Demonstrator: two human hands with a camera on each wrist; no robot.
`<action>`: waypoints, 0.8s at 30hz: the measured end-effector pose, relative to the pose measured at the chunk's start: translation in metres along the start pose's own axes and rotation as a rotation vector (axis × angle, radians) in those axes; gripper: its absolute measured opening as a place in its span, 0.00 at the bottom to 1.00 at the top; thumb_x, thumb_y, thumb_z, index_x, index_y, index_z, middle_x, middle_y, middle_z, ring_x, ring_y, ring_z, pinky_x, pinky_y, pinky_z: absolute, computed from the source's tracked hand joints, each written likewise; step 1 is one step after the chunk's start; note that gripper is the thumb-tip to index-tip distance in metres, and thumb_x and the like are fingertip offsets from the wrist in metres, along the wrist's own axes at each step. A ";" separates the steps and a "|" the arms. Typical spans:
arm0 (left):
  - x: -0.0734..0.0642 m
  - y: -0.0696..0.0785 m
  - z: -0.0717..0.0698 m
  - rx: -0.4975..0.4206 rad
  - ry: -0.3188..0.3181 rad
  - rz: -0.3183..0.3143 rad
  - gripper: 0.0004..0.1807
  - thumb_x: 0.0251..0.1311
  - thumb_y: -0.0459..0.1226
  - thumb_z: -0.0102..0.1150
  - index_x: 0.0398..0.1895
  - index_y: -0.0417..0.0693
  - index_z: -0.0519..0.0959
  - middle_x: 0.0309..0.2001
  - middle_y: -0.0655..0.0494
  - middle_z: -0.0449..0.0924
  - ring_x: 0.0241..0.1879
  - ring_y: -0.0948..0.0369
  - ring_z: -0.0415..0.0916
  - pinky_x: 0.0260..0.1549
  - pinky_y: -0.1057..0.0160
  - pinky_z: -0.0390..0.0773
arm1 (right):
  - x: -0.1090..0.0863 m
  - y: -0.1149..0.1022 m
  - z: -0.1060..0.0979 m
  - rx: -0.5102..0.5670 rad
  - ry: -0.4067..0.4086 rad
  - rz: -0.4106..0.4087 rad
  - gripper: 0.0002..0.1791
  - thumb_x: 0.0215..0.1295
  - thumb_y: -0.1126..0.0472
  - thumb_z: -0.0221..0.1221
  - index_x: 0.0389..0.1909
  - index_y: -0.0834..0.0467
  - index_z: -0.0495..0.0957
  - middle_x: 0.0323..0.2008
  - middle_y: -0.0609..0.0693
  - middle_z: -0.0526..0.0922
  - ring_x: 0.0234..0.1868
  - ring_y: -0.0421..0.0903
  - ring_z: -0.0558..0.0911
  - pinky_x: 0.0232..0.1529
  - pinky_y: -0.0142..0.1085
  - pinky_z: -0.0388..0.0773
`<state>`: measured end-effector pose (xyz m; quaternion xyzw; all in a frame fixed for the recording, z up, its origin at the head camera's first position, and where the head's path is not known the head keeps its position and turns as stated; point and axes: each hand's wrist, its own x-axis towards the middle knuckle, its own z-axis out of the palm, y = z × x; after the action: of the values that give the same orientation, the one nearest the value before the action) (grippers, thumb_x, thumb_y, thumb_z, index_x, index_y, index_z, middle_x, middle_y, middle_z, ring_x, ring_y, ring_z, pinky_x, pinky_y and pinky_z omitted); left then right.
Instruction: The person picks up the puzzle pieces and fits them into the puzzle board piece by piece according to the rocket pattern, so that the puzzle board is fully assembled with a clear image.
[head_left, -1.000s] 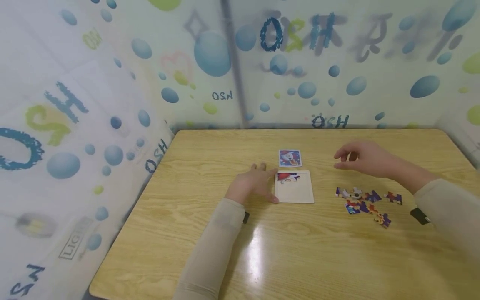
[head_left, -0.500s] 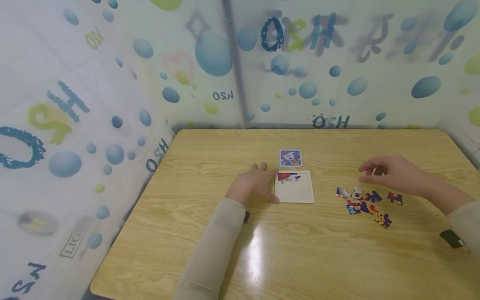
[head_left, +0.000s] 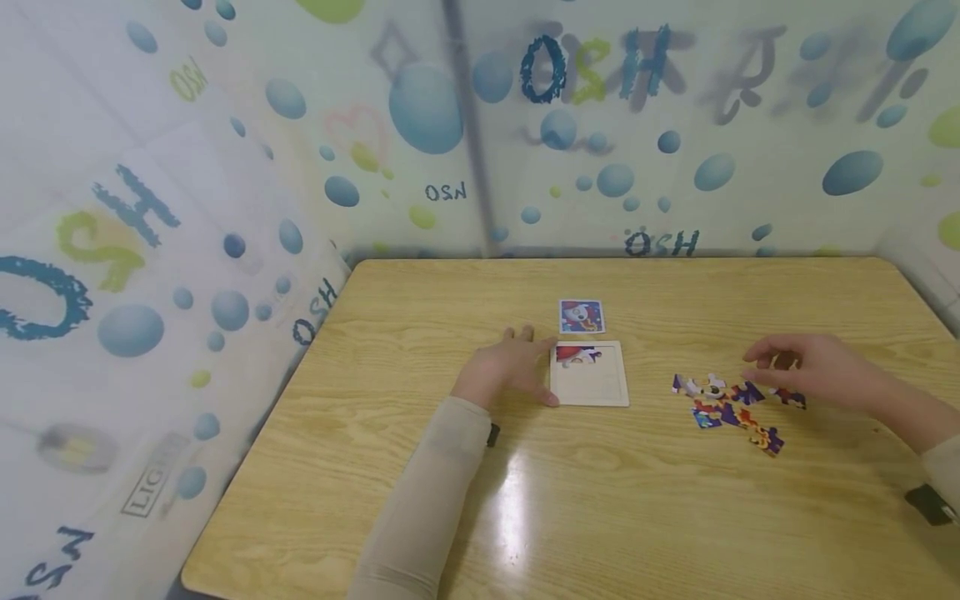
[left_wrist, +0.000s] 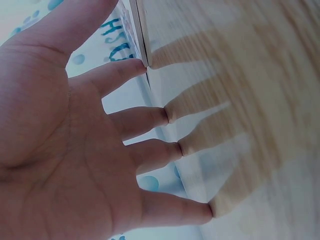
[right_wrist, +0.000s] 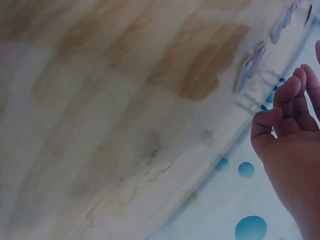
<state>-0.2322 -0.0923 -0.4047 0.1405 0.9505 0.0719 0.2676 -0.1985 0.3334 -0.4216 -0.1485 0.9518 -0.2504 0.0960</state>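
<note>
Tray (head_left: 588, 387) squarish, flat; far edge faces card (head_left: 581, 317).

You had 1 wood-grain table (head_left: 330, 417) with rounded corners. 2 pale walls, far (head_left: 517, 179) and left (head_left: 180, 358), carried blue and green bubbles plus mirrored H2O lettering (head_left: 661, 243). Grey vertical strip (head_left: 467, 125) marked the far one. White glare (head_left: 512, 508) hit your tabletop.
</note>
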 end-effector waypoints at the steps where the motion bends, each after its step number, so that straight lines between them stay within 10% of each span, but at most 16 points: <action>1: 0.000 0.000 0.000 0.002 0.000 -0.001 0.59 0.56 0.65 0.74 0.87 0.73 0.50 0.89 0.50 0.36 0.88 0.42 0.33 0.77 0.25 0.57 | -0.001 0.002 0.001 -0.010 0.007 -0.004 0.20 0.72 0.50 0.69 0.54 0.60 0.85 0.40 0.46 0.86 0.29 0.33 0.77 0.26 0.31 0.75; 12: 0.001 0.000 0.000 0.003 -0.006 -0.015 0.60 0.56 0.65 0.74 0.87 0.75 0.50 0.89 0.50 0.36 0.88 0.43 0.33 0.77 0.24 0.58 | -0.009 0.013 0.016 0.009 0.029 -0.020 0.18 0.60 0.45 0.78 0.41 0.51 0.86 0.33 0.45 0.79 0.30 0.36 0.68 0.29 0.30 0.66; 24: 0.003 -0.001 0.002 -0.007 -0.007 -0.011 0.59 0.56 0.65 0.74 0.87 0.74 0.49 0.90 0.50 0.35 0.88 0.43 0.32 0.78 0.25 0.56 | -0.003 0.014 0.015 -0.056 0.019 0.011 0.24 0.63 0.44 0.75 0.51 0.57 0.87 0.42 0.48 0.85 0.40 0.37 0.75 0.36 0.29 0.74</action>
<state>-0.2340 -0.0919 -0.4084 0.1344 0.9501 0.0731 0.2719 -0.1953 0.3391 -0.4410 -0.1436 0.9601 -0.2247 0.0841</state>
